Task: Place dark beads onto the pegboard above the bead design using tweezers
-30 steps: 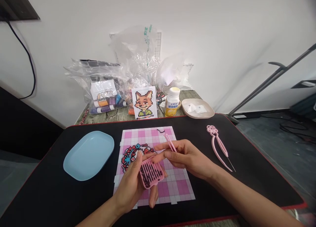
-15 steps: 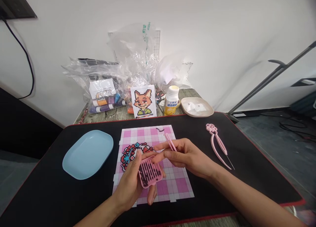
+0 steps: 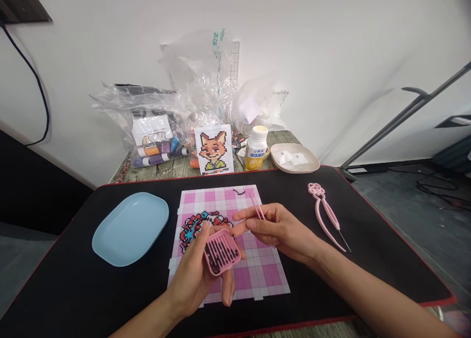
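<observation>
My left hand holds a small pink bead tray with ridged rows, dark beads lying in its grooves and bunched at the lower left. Pink tweezers are gripped in my right hand, their tips pointing away from me. The right fingertips are at the tray's far right corner. Beneath both hands lies a pink-and-white checked pegboard. It bears a partly hidden bead design in red, black, blue and white, and a short curved line of dark beads near its far edge.
A blue tray sits at left. Pink flower-handled tweezers and a needle-like tool lie at right. Along the back stand clear bags of bead tubes, a fox pattern card, a white-yellow bottle and a cream dish.
The right hand has shifted slightly away from the tray's middle, and the tweezers have turned more upright. Beads in the tray have slid toward its lower left.
</observation>
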`<state>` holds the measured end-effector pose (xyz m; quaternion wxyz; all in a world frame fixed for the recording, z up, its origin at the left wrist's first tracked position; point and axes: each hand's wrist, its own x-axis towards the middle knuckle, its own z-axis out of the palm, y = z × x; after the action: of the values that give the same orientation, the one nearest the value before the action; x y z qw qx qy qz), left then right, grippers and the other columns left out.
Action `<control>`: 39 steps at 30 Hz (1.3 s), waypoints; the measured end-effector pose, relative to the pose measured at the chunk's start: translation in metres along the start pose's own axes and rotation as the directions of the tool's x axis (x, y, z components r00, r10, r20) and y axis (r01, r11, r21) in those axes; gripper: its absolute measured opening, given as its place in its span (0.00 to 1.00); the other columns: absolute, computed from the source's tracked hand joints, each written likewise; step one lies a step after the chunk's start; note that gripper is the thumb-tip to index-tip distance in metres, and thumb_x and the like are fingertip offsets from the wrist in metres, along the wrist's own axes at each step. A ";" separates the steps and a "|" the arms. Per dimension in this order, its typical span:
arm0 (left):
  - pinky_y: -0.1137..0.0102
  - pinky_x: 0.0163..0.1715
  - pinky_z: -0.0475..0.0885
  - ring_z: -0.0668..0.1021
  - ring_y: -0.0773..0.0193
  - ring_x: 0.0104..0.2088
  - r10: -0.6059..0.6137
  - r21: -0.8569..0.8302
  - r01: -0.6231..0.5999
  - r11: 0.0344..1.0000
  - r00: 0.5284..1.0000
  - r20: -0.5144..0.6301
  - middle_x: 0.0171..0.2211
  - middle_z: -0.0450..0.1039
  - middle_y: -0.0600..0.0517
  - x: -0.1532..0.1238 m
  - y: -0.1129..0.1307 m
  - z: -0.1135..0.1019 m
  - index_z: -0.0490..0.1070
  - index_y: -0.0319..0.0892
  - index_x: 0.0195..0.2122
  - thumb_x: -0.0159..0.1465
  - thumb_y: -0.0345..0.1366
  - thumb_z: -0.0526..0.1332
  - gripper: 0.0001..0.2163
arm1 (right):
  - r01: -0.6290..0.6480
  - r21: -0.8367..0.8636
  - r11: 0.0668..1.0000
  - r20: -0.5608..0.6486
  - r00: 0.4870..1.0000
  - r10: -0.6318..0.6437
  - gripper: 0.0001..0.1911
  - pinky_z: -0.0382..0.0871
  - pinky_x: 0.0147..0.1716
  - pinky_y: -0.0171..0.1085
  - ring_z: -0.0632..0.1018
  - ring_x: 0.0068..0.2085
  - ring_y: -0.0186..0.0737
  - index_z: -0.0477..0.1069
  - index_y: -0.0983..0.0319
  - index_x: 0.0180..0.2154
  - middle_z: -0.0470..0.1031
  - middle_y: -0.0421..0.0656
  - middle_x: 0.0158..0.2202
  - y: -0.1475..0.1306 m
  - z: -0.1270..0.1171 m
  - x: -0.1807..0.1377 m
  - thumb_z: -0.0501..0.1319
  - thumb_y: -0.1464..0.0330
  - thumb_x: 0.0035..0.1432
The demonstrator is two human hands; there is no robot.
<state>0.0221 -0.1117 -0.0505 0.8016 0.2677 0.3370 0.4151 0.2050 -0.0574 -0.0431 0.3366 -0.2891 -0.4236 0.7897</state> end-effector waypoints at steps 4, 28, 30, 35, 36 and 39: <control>0.73 0.11 0.69 0.70 0.64 0.07 -0.023 -0.007 0.023 1.000 1.000 -0.012 0.08 0.69 0.54 0.000 0.000 0.000 0.66 0.37 0.49 0.71 0.49 0.38 0.25 | 0.004 -0.012 1.000 0.010 1.000 -0.003 0.13 0.37 0.17 0.33 0.48 0.18 0.23 0.77 0.63 0.37 0.81 0.45 0.31 0.002 0.001 0.000 0.69 0.63 0.50; 0.73 0.12 0.70 0.76 0.66 0.10 0.036 0.034 -0.038 0.999 0.997 0.066 0.34 0.79 0.47 0.001 -0.006 -0.004 0.67 0.40 0.48 0.70 0.50 0.43 0.21 | 0.052 -0.098 0.994 -0.320 0.944 -0.081 0.22 0.61 0.23 0.31 0.71 0.26 0.29 0.77 0.63 0.34 0.76 0.39 0.28 0.005 -0.020 0.011 0.76 0.65 0.34; 0.73 0.12 0.70 0.76 0.67 0.10 0.034 0.042 -0.037 0.998 0.997 0.076 0.35 0.79 0.45 0.000 -0.005 -0.004 0.67 0.40 0.47 0.69 0.50 0.43 0.22 | 0.071 -0.159 0.985 -0.371 0.920 -0.126 0.22 0.62 0.23 0.31 0.72 0.26 0.30 0.77 0.63 0.35 0.76 0.40 0.28 0.004 -0.026 0.014 0.76 0.64 0.35; 0.73 0.12 0.70 0.75 0.68 0.10 0.026 0.061 -0.030 0.998 0.998 0.064 0.38 0.79 0.43 -0.001 -0.003 -0.003 0.65 0.41 0.51 0.70 0.49 0.42 0.22 | 0.097 -0.295 0.951 -0.438 0.871 -0.225 0.21 0.67 0.27 0.34 0.74 0.28 0.33 0.76 0.62 0.36 0.77 0.41 0.30 0.002 -0.039 0.019 0.74 0.62 0.37; 0.73 0.13 0.70 0.75 0.69 0.10 0.023 0.062 -0.027 0.998 0.998 0.060 0.38 0.79 0.43 -0.001 -0.003 -0.003 0.64 0.41 0.53 0.70 0.48 0.42 0.22 | 0.104 -0.317 0.943 -0.447 0.860 -0.245 0.21 0.68 0.28 0.36 0.75 0.29 0.34 0.76 0.62 0.36 0.78 0.42 0.30 0.002 -0.041 0.020 0.74 0.62 0.37; 0.72 0.12 0.70 0.75 0.68 0.10 0.019 0.070 -0.024 0.997 0.998 0.066 0.39 0.79 0.43 -0.002 -0.003 -0.003 0.62 0.43 0.56 0.70 0.49 0.43 0.21 | 0.130 -0.401 0.907 -0.470 0.821 -0.325 0.22 0.71 0.35 0.40 0.77 0.32 0.38 0.75 0.62 0.37 0.78 0.43 0.31 0.002 -0.047 0.023 0.73 0.60 0.38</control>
<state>0.0205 -0.1149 -0.0542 0.7977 0.3128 0.3222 0.4026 0.2253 -0.0180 -0.0711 0.4758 -0.4956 -0.4809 0.5446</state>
